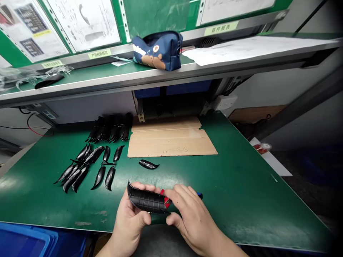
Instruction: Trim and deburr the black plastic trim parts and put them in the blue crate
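Observation:
My left hand (131, 221) holds a curved black ribbed plastic part (146, 201) by its lower edge, close to the near edge of the green table (235, 192). My right hand (193, 217) grips a small tool with a red tip (166, 200) and a blue end (199, 195); the red tip touches the part's right end. A single black leaf-shaped part (149, 164) lies on the table just beyond my hands. Further left lie several black leaf-shaped parts on sprues (88, 166).
A cardboard sheet (171, 139) lies at the table's centre back, with a stack of black parts (111, 130) to its left. On the upper shelf (107, 76) sit a navy pouch (158, 50) and white papers (241, 48). A blue bin (26, 241) stands below left.

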`<act>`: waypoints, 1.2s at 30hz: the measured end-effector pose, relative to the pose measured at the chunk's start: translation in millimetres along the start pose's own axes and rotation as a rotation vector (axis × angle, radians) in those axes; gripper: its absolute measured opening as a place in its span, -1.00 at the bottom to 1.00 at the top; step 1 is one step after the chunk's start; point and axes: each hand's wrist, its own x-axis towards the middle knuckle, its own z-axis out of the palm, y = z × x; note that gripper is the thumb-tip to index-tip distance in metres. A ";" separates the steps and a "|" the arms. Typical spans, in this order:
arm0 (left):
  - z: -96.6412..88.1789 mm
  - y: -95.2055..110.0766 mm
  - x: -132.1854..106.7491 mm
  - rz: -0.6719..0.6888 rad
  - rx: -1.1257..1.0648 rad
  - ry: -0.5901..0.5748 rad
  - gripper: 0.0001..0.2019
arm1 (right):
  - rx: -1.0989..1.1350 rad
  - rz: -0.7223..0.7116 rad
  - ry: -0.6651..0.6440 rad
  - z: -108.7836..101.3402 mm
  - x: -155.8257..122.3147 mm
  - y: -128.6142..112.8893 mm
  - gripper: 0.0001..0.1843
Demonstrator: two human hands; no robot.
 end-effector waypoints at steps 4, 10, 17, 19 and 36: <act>4.2 0.9 -2.0 -0.037 -0.027 0.021 -0.46 | -0.138 -0.015 0.049 2.3 1.8 -0.7 -0.36; -5.4 -2.9 0.0 -0.037 0.035 -0.040 -0.57 | -0.175 -0.030 0.028 9.4 6.4 4.5 -0.56; -16.2 -2.1 6.0 -0.050 0.200 -0.077 -0.62 | -0.073 -0.047 -0.198 11.4 15.6 18.4 -0.65; -17.1 -3.1 8.6 -0.051 0.164 -0.077 -0.61 | 0.119 -0.032 -0.249 13.8 17.1 19.5 -0.57; -33.8 1.1 44.2 -0.353 -0.097 0.427 -0.67 | 0.077 0.450 -0.085 33.8 23.0 58.1 -0.72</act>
